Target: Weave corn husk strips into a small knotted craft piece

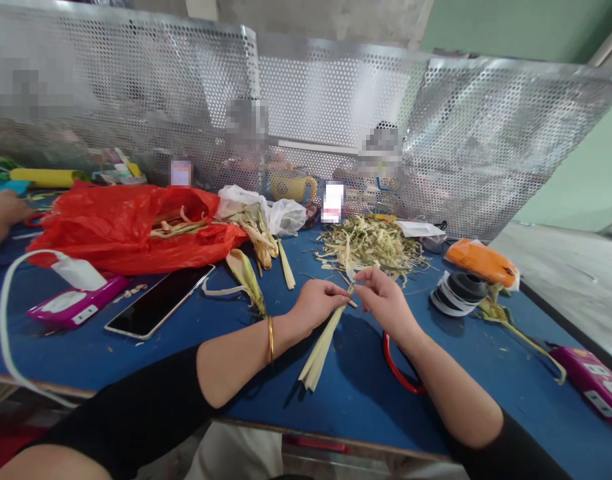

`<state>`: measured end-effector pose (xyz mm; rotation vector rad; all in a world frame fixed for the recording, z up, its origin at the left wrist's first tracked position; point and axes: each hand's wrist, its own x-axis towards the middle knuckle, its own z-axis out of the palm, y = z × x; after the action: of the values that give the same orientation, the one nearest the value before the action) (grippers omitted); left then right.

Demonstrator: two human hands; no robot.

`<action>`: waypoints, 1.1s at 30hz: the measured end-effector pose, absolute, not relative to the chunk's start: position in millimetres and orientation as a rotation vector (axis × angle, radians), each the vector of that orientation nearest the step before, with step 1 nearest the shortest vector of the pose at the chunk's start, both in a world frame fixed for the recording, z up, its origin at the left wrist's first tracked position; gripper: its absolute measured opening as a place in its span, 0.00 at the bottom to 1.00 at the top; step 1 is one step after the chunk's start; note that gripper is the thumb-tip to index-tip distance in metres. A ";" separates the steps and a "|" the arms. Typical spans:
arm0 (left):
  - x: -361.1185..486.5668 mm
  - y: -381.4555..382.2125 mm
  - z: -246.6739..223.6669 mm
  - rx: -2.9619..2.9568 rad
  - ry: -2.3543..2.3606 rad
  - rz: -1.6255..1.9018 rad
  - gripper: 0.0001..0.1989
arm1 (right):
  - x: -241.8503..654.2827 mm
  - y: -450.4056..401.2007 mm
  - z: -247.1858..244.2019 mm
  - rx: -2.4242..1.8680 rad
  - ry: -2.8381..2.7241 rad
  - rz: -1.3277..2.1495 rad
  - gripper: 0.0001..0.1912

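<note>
My left hand (322,305) is closed in a pinch around the upper end of a pale, dried corn husk (322,353), whose folded strips hang down toward the front of the table. Right beside it, my right hand (383,299) pinches at the top of the same husk, where a thin, light strip sticks up. The fingertips of both hands almost meet there and hide part of the husk. Red-handled scissors (399,370) lie partly beneath my right forearm. Left of my hands rests a greenish husk (246,277) with a curled strip.
A heap of husk shreds (369,247) lies behind my hands. To the left are a red plastic bag (121,233), a phone (159,303) and a purple power strip (81,303). Black-and-white tape rolls (459,293) and an orange packet (481,262) stand right. Another person's hand (6,213) shows far left.
</note>
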<state>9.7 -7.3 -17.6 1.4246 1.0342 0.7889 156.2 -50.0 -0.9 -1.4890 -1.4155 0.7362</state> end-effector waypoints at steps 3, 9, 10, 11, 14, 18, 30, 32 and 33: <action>9.2 -6.1 -16.6 1.340 1.065 0.798 0.03 | 165.2 -49.0 0.7 -1.763 -1.624 0.433 0.06; 7.5 -6.0 -17.8 1.376 1.068 0.820 0.04 | 168.6 -49.1 4.5 -1.770 -1.874 0.495 0.11; 6.9 -5.8 -17.8 1.399 1.062 0.809 0.05 | 168.3 -48.8 4.3 -1.709 -1.847 0.486 0.10; 6.1 -5.6 -17.6 1.425 1.052 0.791 0.06 | 168.0 -48.3 3.8 -1.642 -1.827 0.479 0.10; 1.8 -5.2 -16.5 1.496 1.021 0.733 0.08 | 165.7 -47.0 1.4 -1.494 -1.807 0.572 0.11; -8.4 -4.6 -15.6 1.586 1.062 0.718 0.08 | 160.8 -47.1 -1.4 -1.467 -1.821 0.733 0.11; -15.6 -1.7 -16.1 1.223 0.977 0.683 0.09 | 159.8 -46.7 -8.0 -1.534 -1.978 0.732 0.10; -15.0 -2.6 -15.1 1.167 0.951 0.675 0.08 | 159.7 -47.0 -8.9 -1.525 -2.002 0.725 0.10; -14.9 -2.9 -14.4 1.142 0.943 0.669 0.07 | 159.5 -47.3 -9.0 -1.529 -2.018 0.719 0.10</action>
<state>-14.9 -2.9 -14.4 1.1423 0.9428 0.6694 159.5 -47.3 -9.0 -1.5285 -2.0180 0.7189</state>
